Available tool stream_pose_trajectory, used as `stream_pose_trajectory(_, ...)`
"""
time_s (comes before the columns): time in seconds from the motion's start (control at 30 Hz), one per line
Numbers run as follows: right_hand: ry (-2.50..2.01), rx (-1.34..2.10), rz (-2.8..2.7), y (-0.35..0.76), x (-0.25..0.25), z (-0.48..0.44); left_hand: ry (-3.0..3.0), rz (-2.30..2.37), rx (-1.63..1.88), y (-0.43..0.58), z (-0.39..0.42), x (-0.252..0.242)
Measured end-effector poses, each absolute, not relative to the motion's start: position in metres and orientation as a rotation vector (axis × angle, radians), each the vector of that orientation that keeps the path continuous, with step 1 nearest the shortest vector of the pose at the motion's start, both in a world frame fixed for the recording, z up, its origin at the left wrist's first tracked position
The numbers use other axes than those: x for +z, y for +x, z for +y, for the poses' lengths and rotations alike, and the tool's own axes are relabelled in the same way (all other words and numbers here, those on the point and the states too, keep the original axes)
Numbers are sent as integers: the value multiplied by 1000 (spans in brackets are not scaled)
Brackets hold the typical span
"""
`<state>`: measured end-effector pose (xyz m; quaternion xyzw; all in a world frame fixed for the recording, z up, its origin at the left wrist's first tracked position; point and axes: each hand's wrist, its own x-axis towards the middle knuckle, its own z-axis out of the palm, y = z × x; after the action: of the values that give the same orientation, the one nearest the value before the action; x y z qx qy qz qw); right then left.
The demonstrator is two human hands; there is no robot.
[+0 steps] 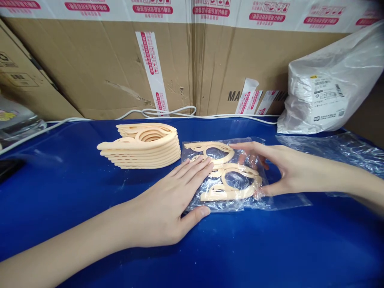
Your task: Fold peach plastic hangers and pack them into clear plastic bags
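Cream plastic folding hangers lie inside a clear plastic bag (194,205) on the blue table. Two hanger shapes show through the film, a nearer hanger (223,196) and a farther hanger (192,146). My left hand (168,204) rests flat on the bag's left part, fingers stretched out and thumb apart. At the bag's right end is my right hand (279,168), its thumb and fingers spread around the hangers' rounded ends; some fingertips are partly hidden by the film. Beyond my left hand stands a neat stack of similar hangers (144,154), without a bag.
Clear plastic bags (330,152) lie flat at the right. Behind them is a white wrapped package (324,92) with a label. A large cardboard box (105,68) closes off the back, and a white cable (168,114) runs along its foot. A dark object (9,166) sits at the left edge.
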<state>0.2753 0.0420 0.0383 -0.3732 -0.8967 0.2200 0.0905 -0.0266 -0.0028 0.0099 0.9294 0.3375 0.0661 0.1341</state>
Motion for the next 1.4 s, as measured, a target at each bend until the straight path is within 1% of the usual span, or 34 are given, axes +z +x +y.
stream_pose_trajectory(0.23,-1098,610,-2712,277,43,37,2663,953,276,-30,-1,7)
stream_pose_trajectory(0.4,-1081,415,-2761,274,41,30,2673,931,393,-31,0,0)
stream_pose_trajectory(0.5,-999,325,-2774,271,35,29,2656,950,366,-30,-1,1)
stream_pose_trajectory(0.63,-936,352,-2756,270,30,30,2641,984,288,-29,-1,5)
stream_pose_trajectory(0.83,-1050,441,-2720,272,37,29,2630,996,245,-29,0,6)
stream_pose_trajectory(1.1,-981,356,-2628,261,20,29,2635,983,252,-28,2,4)
stream_pose_trajectory(1.2,-967,468,-2585,262,21,30,2638,977,268,-29,2,3)
stream_pose_trajectory(1.33,-930,844,-2543,266,28,34,2651,962,309,-32,3,-1)
stream_pose_trajectory(1.4,-936,929,-2513,266,28,36,2666,961,325,-33,4,-2)
